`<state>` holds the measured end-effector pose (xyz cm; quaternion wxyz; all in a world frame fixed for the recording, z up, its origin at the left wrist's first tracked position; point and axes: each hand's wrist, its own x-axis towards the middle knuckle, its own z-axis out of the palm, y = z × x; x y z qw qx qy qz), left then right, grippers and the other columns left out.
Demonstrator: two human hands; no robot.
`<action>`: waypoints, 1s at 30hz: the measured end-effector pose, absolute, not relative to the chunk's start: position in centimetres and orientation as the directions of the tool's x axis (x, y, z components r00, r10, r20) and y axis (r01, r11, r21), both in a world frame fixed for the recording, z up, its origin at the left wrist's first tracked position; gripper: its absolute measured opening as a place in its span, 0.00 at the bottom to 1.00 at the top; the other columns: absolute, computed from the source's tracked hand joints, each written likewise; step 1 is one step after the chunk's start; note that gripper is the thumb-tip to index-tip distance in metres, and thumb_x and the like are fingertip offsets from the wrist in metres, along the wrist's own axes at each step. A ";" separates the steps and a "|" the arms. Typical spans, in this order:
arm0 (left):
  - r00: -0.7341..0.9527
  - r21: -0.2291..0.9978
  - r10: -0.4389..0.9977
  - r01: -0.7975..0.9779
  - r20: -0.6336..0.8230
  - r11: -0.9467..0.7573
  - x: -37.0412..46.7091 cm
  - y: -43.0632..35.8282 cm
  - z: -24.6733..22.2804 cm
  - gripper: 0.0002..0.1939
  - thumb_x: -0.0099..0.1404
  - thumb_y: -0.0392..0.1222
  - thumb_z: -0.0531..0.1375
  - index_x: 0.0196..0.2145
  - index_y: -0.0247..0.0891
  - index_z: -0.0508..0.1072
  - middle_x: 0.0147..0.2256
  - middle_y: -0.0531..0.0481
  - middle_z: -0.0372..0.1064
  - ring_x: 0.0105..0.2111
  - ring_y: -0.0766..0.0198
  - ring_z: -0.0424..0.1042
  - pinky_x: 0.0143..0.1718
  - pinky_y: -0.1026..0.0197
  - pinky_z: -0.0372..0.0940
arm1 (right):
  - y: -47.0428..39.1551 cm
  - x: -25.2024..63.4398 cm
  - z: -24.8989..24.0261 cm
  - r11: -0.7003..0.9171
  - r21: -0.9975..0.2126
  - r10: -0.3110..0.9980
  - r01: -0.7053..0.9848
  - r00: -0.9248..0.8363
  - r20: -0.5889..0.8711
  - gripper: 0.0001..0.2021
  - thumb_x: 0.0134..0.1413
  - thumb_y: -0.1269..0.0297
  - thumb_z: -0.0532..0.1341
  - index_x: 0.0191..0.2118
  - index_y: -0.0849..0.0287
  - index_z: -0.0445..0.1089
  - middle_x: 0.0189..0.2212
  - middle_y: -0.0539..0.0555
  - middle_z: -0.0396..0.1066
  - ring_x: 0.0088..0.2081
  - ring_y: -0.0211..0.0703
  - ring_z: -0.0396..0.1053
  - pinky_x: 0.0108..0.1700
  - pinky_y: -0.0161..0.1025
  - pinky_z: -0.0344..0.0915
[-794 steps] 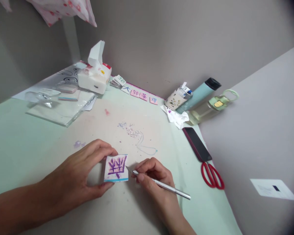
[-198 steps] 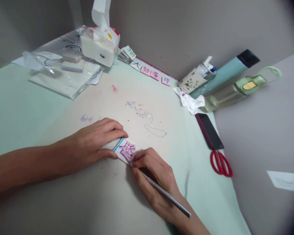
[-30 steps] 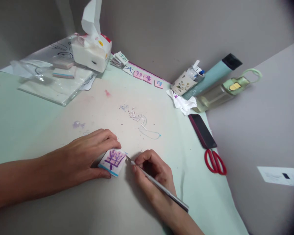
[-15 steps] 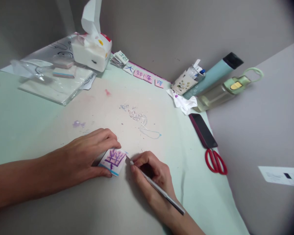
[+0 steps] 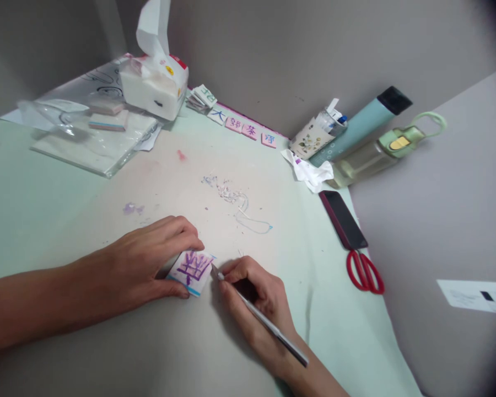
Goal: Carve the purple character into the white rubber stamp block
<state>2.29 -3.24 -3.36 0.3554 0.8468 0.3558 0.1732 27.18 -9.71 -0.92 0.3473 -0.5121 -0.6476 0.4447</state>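
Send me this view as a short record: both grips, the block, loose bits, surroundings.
Left grip: closed on block from its left side
Block: white, purple character, blue stripe
Right grip: holds craft knife, blade by block's right edge, contact unclear
Loose bits: shavings beyond both grips
Back: tissue pack, row of lettered tiles
Right side: phone, red-handled scissors

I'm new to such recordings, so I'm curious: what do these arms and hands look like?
They are a person's. The ungloved left hand and ungloved right hand show no rings; the bare left forearm and bare right forearm show no sleeve, watch or cables within view.
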 end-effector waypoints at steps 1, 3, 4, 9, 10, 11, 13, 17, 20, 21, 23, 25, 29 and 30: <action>0.688 0.727 0.725 0.478 0.040 -0.493 2.3 -3.2 -3.3 0.20 0.67 0.45 0.69 0.55 0.49 0.71 0.53 0.53 0.70 0.53 0.53 0.70 0.52 0.59 0.62 | -9.7 27.2 -0.9 0.085 -0.930 0.971 0.357 -0.238 -0.003 0.07 0.66 0.69 0.61 0.35 0.54 0.66 0.34 0.51 0.73 0.32 0.39 0.65 0.35 0.38 0.61; 0.687 0.729 0.726 0.475 0.043 -0.493 2.3 -3.2 -3.3 0.19 0.68 0.46 0.68 0.55 0.49 0.71 0.53 0.53 0.70 0.52 0.53 0.70 0.51 0.59 0.62 | -9.6 27.2 -0.8 0.100 -0.928 0.969 0.360 -0.248 0.008 0.07 0.66 0.69 0.61 0.34 0.54 0.66 0.34 0.51 0.73 0.33 0.40 0.65 0.35 0.38 0.61; 0.687 0.730 0.725 0.472 0.047 -0.494 2.3 -3.2 -3.3 0.19 0.68 0.46 0.68 0.54 0.49 0.71 0.53 0.53 0.70 0.52 0.54 0.70 0.51 0.59 0.62 | -9.6 27.2 -0.7 0.107 -0.927 0.968 0.360 -0.252 0.014 0.07 0.66 0.69 0.61 0.34 0.54 0.66 0.34 0.51 0.73 0.33 0.40 0.65 0.35 0.39 0.61; 0.687 0.732 0.724 0.466 0.054 -0.497 2.3 -3.2 -3.2 0.16 0.70 0.48 0.66 0.53 0.48 0.72 0.53 0.51 0.70 0.52 0.52 0.70 0.51 0.58 0.63 | -9.6 27.1 -0.5 0.115 -0.917 0.966 0.382 -0.260 0.012 0.08 0.66 0.68 0.60 0.33 0.54 0.65 0.33 0.51 0.73 0.32 0.41 0.66 0.36 0.40 0.62; 0.687 0.732 0.725 0.467 0.052 -0.495 2.3 -3.2 -3.2 0.16 0.70 0.48 0.66 0.53 0.47 0.72 0.53 0.50 0.70 0.52 0.52 0.70 0.51 0.57 0.63 | -9.6 27.0 -0.5 0.114 -0.917 0.966 0.383 -0.260 0.011 0.08 0.66 0.68 0.60 0.33 0.54 0.65 0.33 0.52 0.73 0.32 0.41 0.66 0.36 0.40 0.62; 0.687 0.733 0.725 0.467 0.050 -0.494 2.3 -3.2 -3.2 0.16 0.70 0.48 0.66 0.53 0.48 0.72 0.53 0.50 0.70 0.52 0.52 0.70 0.51 0.57 0.63 | -9.6 27.0 -0.4 0.113 -0.916 0.965 0.384 -0.263 0.009 0.08 0.66 0.68 0.60 0.33 0.54 0.65 0.33 0.52 0.73 0.33 0.41 0.66 0.36 0.40 0.62; 0.689 0.737 0.723 0.462 0.052 -0.494 2.3 -3.2 -3.2 0.16 0.70 0.48 0.66 0.53 0.48 0.71 0.53 0.51 0.70 0.52 0.52 0.70 0.52 0.57 0.63 | -9.7 27.0 -0.4 0.108 -0.916 0.962 0.386 -0.274 -0.002 0.07 0.66 0.68 0.60 0.33 0.54 0.65 0.33 0.52 0.73 0.33 0.42 0.67 0.35 0.40 0.62; 0.691 0.735 0.720 0.456 0.062 -0.501 2.3 -3.2 -3.3 0.15 0.70 0.48 0.66 0.53 0.48 0.71 0.53 0.50 0.70 0.52 0.52 0.70 0.52 0.57 0.64 | -9.8 26.9 -0.3 0.106 -0.917 0.955 0.384 -0.296 -0.014 0.07 0.66 0.68 0.60 0.33 0.54 0.65 0.33 0.52 0.73 0.33 0.42 0.67 0.36 0.40 0.61; 0.682 0.728 0.729 0.468 0.064 -0.502 2.3 -3.2 -3.5 0.17 0.69 0.48 0.67 0.54 0.49 0.71 0.53 0.51 0.70 0.52 0.52 0.70 0.52 0.57 0.64 | -9.9 26.9 -0.3 0.069 -0.935 0.961 0.347 -0.275 -0.031 0.07 0.65 0.68 0.60 0.33 0.55 0.65 0.32 0.52 0.72 0.33 0.42 0.66 0.35 0.40 0.61; 0.678 0.723 0.732 0.473 0.067 -0.504 2.3 -3.2 -3.5 0.18 0.69 0.48 0.67 0.54 0.49 0.71 0.53 0.51 0.70 0.52 0.52 0.71 0.52 0.57 0.64 | -9.9 26.9 -0.3 0.043 -0.943 0.966 0.331 -0.254 -0.045 0.08 0.65 0.67 0.61 0.32 0.55 0.65 0.32 0.52 0.72 0.32 0.42 0.65 0.34 0.40 0.60; 0.674 0.717 0.736 0.478 0.071 -0.507 2.3 -3.2 -3.6 0.18 0.69 0.48 0.67 0.53 0.48 0.71 0.53 0.51 0.70 0.52 0.52 0.71 0.52 0.57 0.64 | -9.9 26.9 -0.3 -0.001 -0.953 0.978 0.302 -0.201 -0.065 0.09 0.65 0.66 0.61 0.32 0.55 0.65 0.32 0.52 0.72 0.30 0.41 0.64 0.32 0.40 0.58; 0.672 0.714 0.737 0.483 0.069 -0.507 2.3 -3.2 -3.7 0.18 0.68 0.48 0.67 0.54 0.48 0.71 0.52 0.50 0.70 0.52 0.51 0.71 0.51 0.57 0.64 | -9.8 26.9 -0.4 -0.021 -0.958 0.986 0.285 -0.154 -0.067 0.09 0.65 0.65 0.62 0.32 0.55 0.65 0.32 0.52 0.72 0.30 0.40 0.63 0.31 0.39 0.57; 0.671 0.720 0.739 0.482 0.062 -0.499 2.4 -3.2 -3.6 0.17 0.68 0.48 0.67 0.53 0.47 0.72 0.52 0.50 0.70 0.52 0.52 0.71 0.51 0.57 0.64 | -9.7 27.0 -0.6 -0.015 -0.959 0.989 0.285 -0.140 -0.057 0.08 0.65 0.64 0.62 0.33 0.55 0.67 0.33 0.53 0.73 0.31 0.41 0.64 0.32 0.40 0.59; 0.672 0.721 0.738 0.481 0.063 -0.499 2.4 -3.2 -3.6 0.17 0.69 0.48 0.67 0.53 0.48 0.72 0.52 0.50 0.70 0.52 0.52 0.71 0.51 0.57 0.65 | -9.7 27.0 -0.7 -0.009 -0.956 0.988 0.292 -0.147 -0.054 0.07 0.65 0.64 0.62 0.33 0.55 0.67 0.33 0.53 0.73 0.31 0.41 0.65 0.32 0.40 0.59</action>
